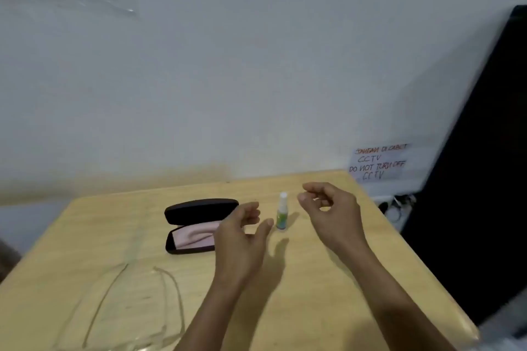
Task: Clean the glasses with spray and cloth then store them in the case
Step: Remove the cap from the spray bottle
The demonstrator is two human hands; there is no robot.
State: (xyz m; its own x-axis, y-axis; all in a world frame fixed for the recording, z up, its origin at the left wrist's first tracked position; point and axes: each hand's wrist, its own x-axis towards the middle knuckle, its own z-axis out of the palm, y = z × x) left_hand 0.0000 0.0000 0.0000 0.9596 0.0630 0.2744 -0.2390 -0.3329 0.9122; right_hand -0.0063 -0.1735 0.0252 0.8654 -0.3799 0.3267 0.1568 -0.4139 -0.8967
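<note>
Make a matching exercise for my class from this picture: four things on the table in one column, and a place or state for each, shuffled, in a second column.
Things:
1. glasses case
2. spray bottle
3. glasses
4. pink cloth

Places or states:
A. lying inside the case
B. upright between the two hands
C. open, lid raised
D. on the table nearest the camera, at the left

Pairs: 1-C, 2-B, 3-D, 4-A

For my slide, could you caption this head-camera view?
Two empty hands, left and right, hover beside a small white-capped spray bottle and an open black glasses case on a light wooden table.
</note>
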